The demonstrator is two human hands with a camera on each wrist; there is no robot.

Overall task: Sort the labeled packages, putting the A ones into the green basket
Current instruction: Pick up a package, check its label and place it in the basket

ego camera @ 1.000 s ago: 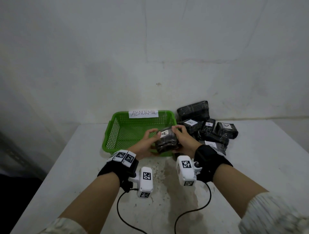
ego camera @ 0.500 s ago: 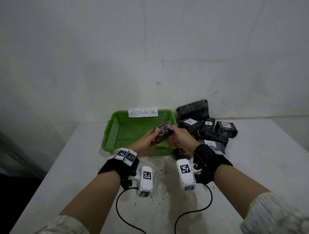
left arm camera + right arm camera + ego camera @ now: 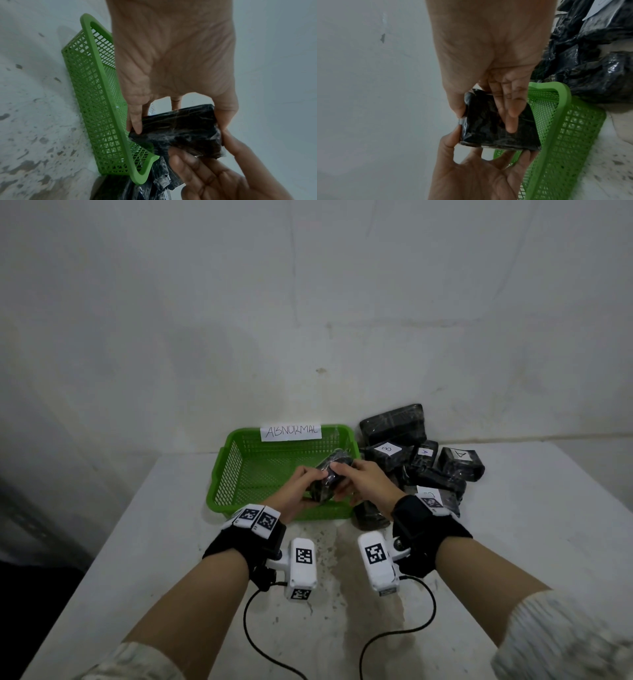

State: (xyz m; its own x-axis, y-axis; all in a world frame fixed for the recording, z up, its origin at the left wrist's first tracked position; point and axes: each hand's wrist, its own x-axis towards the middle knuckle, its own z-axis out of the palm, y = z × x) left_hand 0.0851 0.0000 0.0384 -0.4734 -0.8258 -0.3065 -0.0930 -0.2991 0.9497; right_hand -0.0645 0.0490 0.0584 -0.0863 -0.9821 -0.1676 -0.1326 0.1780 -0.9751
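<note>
A black plastic-wrapped package [image 3: 330, 479] hangs tilted over the green basket [image 3: 239, 470], just above its front right part. My left hand [image 3: 301, 486] grips its left side and my right hand [image 3: 359, 479] grips its right side. In the left wrist view the package [image 3: 180, 129] sits between thumb and fingers beside the basket rim [image 3: 109, 94]. In the right wrist view the fingers [image 3: 510, 112] lie across the package [image 3: 496, 129], thumb on its far edge. Its label is hidden now.
A heap of black packages [image 3: 421, 467] lies right of the basket, with labels B [image 3: 387, 448] and A [image 3: 460, 454] showing. One more package [image 3: 371, 513] lies by the basket's front right corner. A paper sign "ABNORMAL" [image 3: 291, 432] hangs on the basket's back wall. White table, wall behind.
Both hands carried the package forward from the basket's front rim to over its inside, and turned it so the A label no longer faces up.
</note>
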